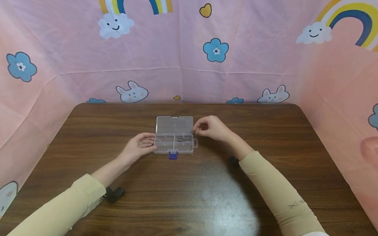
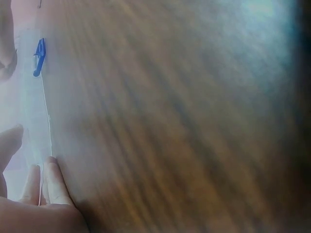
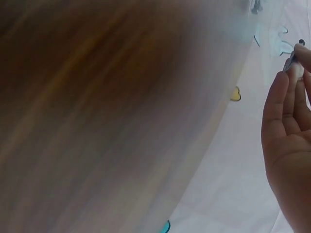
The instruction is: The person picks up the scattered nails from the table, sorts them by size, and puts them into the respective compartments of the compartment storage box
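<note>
A clear plastic compartment box (image 1: 163, 143) lies on the table with its lid (image 1: 174, 125) raised at the back. Its blue latch (image 1: 172, 155) hangs open at the front. Several thin grey metal pieces, like screws or nails, (image 1: 184, 139) lie in the back right compartment. My left hand (image 1: 138, 146) holds the box's left end, thumb at the front corner and fingers along the side. Beside the lid's right edge, my right hand (image 1: 212, 127) pinches a small screw-like metal piece (image 3: 290, 62) between thumb and fingertips; its exact kind is unclear.
Two more small metal pieces lie to the right, one (image 1: 244, 138) by the right forearm and another (image 1: 264, 138) farther out. Black wrist devices (image 1: 114, 194) hang under both sleeves. A patterned pink cloth (image 1: 192, 78) stands behind the wooden table (image 1: 177, 196).
</note>
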The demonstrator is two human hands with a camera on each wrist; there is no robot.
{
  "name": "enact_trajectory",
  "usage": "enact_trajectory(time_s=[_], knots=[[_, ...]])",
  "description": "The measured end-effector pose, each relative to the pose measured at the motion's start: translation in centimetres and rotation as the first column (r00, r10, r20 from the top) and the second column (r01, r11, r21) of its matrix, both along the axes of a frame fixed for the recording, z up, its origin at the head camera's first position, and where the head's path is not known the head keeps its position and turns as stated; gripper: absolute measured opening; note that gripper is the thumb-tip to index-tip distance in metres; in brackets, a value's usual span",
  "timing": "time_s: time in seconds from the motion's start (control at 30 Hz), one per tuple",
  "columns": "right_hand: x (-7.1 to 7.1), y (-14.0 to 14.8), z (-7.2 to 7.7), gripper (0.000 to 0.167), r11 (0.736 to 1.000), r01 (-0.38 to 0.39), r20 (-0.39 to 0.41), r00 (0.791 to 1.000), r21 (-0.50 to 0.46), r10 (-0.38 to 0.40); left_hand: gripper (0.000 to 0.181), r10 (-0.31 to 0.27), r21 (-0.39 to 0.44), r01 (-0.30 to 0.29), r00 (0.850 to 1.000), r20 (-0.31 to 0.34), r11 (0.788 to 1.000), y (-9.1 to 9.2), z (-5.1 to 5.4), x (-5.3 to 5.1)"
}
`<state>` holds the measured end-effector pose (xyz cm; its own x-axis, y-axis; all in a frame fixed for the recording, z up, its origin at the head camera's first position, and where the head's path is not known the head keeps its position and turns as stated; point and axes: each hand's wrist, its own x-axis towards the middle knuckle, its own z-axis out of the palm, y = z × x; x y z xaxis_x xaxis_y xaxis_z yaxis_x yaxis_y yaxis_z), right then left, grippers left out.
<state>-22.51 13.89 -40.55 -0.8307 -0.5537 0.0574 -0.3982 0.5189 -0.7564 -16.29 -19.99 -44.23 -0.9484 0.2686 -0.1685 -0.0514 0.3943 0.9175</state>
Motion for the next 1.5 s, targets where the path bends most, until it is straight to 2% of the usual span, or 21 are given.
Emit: enact_trajectory(time_s=[0.4, 0.67, 0.8, 1.2, 1.5], knots=[[0.5, -2.4, -0.5, 0.009, 0.999, -0.049, -0.011, 0.999, 0.009, 0.049, 0.06, 0.007, -0.001, -0.007, 1.0, -0.003, 1.0, 0.1, -0.3, 0.4], [0.8, -4.0, -0.2, 0.009, 0.992, -0.087, -0.118, 0.988, 0.093, 0.098, 0.06, 0.001, 0.018, -0.001, 1.0, -0.007, 1.0, 0.1, -0.3, 0.4], [0.7, -4.3, -0.3, 0.008, 0.987, -0.102, -0.144, 0.982, 0.128, 0.121, 0.06, -0.002, 0.019, 0.002, 1.0, -0.01, 1.0, 0.1, -0.3, 0.3], [0.4, -4.9, -0.8, 0.008, 0.981, -0.091, -0.146, 0.982, 0.172, 0.117, 0.06, -0.011, -0.01, 0.011, 1.0, -0.005, 1.0, -0.3, -0.3, 0.0], [0.4, -4.9, -0.8, 0.006, 0.988, -0.073, -0.083, 0.993, 0.138, 0.085, 0.059, -0.015, -0.007, 0.015, 1.0, 0.002, 1.0, -0.5, -0.4, -0.3]])
